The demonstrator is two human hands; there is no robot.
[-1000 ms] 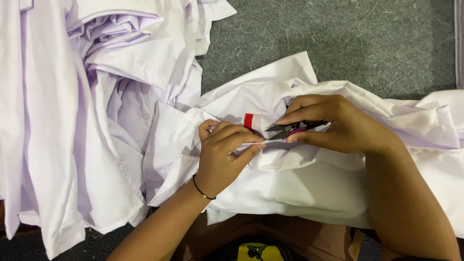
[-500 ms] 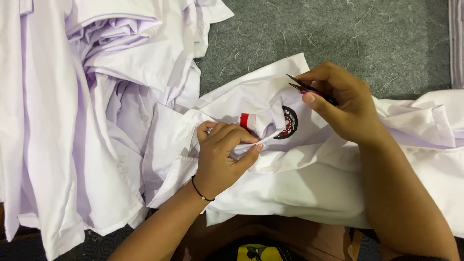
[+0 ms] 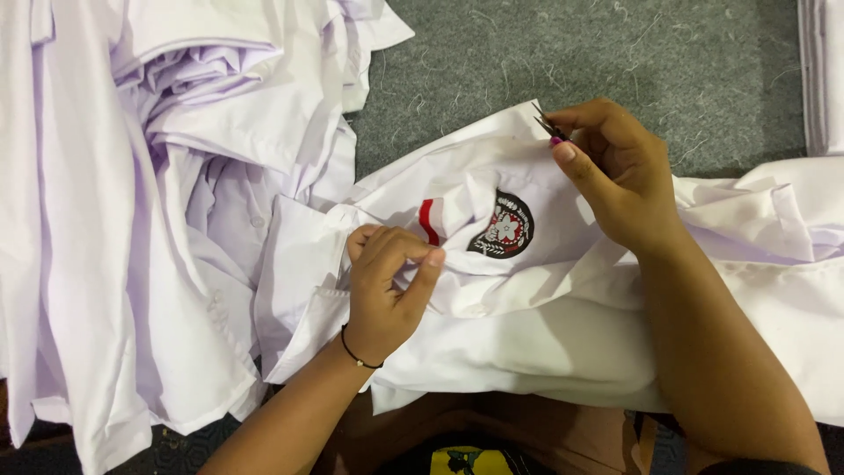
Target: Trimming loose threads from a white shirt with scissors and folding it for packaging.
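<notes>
A white shirt (image 3: 527, 334) lies across my lap, with a round dark badge (image 3: 504, 226) and a small red and white flag patch (image 3: 429, 220) on its front. My left hand (image 3: 387, 286) pinches a fold of the shirt's cloth just left of the flag patch; a thin black band circles its wrist. My right hand (image 3: 611, 171) is up at the shirt's far edge, its fingers closed on small thread snips (image 3: 549, 127) whose dark tips point up and left. The snips' handle is hidden in my fingers.
A heap of white shirts (image 3: 149, 202) fills the left side. Grey carpet (image 3: 598, 53) strewn with loose threads lies beyond the shirt. More white cloth (image 3: 822, 70) shows at the top right edge.
My right hand has lifted off the badge and moved up and right with the snips, uncovering the badge. My left hand has kept its pinch on the cloth.
</notes>
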